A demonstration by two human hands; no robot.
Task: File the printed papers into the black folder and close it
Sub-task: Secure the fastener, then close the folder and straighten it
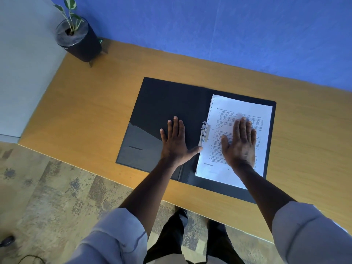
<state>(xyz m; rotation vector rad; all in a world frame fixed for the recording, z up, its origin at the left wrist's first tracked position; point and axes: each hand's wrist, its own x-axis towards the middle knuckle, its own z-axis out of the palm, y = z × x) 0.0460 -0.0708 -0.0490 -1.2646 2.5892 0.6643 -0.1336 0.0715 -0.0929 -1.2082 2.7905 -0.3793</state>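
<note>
The black folder lies open flat on the wooden desk. A stack of printed papers rests on its right half, beside the metal ring clip at the spine. My left hand lies flat with fingers spread on the folder's left inner cover, its thumb tip touching the papers' left edge. My right hand presses flat on top of the papers, fingers apart, slightly blurred. Neither hand grips anything.
A potted plant in a black pot stands at the desk's far left corner. A blue wall runs behind the desk. The desk's near edge crosses in front of my legs; patterned floor lies below.
</note>
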